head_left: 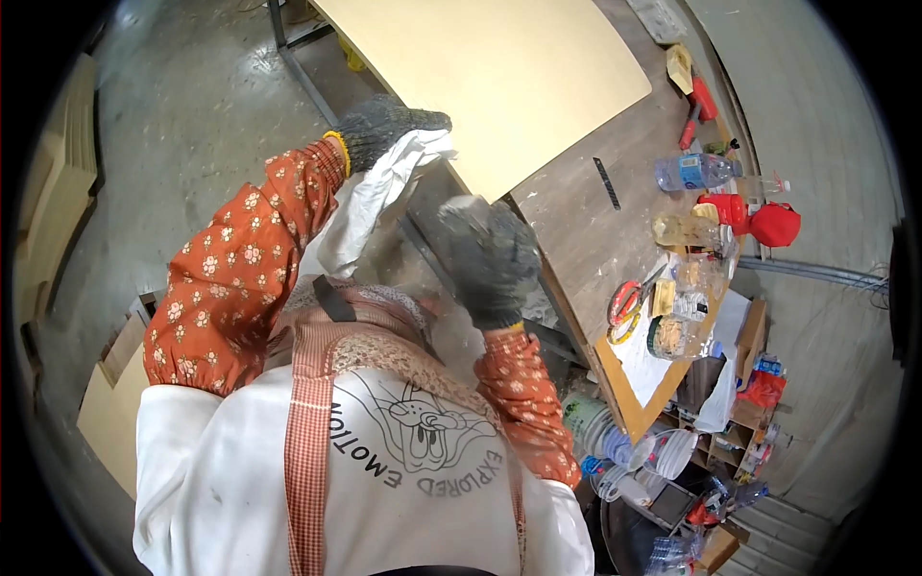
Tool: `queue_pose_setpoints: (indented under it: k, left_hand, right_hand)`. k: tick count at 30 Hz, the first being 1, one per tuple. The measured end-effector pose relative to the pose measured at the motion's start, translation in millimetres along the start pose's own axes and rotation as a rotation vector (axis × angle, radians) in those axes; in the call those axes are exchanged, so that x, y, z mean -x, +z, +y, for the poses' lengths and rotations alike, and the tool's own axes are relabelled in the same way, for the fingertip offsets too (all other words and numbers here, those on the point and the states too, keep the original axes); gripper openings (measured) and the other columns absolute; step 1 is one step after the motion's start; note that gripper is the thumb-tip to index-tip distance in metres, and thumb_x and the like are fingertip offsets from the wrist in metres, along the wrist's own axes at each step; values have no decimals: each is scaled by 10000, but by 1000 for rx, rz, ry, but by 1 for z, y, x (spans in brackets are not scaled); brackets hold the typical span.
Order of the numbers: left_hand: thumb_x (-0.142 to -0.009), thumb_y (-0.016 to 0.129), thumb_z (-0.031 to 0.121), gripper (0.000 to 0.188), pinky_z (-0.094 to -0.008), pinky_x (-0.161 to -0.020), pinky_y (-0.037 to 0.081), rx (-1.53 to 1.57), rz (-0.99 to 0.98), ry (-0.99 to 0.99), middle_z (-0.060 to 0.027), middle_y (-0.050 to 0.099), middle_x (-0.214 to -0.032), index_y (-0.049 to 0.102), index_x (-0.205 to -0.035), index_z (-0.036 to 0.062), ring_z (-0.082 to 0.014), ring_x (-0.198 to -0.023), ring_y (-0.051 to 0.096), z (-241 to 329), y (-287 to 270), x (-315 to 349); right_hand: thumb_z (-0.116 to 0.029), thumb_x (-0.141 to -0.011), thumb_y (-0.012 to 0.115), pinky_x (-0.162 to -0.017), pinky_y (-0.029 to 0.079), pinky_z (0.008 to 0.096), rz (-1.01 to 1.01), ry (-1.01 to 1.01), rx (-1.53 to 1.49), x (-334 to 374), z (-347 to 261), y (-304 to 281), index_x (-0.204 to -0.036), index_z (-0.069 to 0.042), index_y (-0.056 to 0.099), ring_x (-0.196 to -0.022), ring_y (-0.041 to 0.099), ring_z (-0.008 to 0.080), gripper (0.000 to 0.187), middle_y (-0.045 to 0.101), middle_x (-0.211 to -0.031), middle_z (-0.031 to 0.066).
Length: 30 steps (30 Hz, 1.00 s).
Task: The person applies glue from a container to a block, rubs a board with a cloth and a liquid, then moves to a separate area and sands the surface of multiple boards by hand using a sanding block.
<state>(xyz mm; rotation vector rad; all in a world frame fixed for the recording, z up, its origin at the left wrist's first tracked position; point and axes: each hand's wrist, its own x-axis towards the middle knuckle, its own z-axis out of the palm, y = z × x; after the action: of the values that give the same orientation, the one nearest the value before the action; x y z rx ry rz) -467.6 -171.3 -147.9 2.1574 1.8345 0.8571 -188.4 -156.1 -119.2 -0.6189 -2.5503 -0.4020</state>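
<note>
Left hand (389, 132) clutching white cloth (363, 213) by the pale board (509, 82), right hand (488, 259) blurred — grip unclear — near the front edge of the bench (573, 226)

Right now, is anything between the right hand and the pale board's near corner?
Nothing visible: the blurred, gloved right hand is right at that corner of the pale board; whether they touch is unclear. The white cloth hangs from the left hand, off to the left.

I'm seeing clear passage over the pale board (519, 86); bottles (690, 173) and scissors (630, 312) are crowding the counter (581, 245) rightward.
</note>
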Motion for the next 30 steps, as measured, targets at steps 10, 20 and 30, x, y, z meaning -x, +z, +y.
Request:
queue_pose_setpoints:
  k: [10,20,30]
  left_hand:
    - [-893,518,370,460,-323,-906,461,369,-68,-97,-64,571,-1232,511,-1270,105,-227,-1048,591,-5,-6,6]
    - [-886,493,410,498,-353,-916,449,-97,-164,-62,-81,563,-1247,493,-1295,125,-240,-1053,591,14,-32,4]
    - [-935,457,142,357,-297,-911,462,649,-92,-302,-127,588,-1178,495,-1237,-46,-196,-1038,582,3,-11,12]
  right_hand:
    - [-132,-772,609,-874,433,440,-181,-3,-1,-16,-17,-29,-1033,-301,632,-1039,521,306,312,553,-1092,112]
    - [-294,-768,603,-913,376,551,-25,292,-111,16,-23,-28,-1137,-166,581,-1115,481,403,391,469,-1257,239]
    - [-266,-745,706,-1032,329,461,-87,747,-537,74,-40,-18,-1379,-42,300,-1264,345,415,786,347,-1376,240]
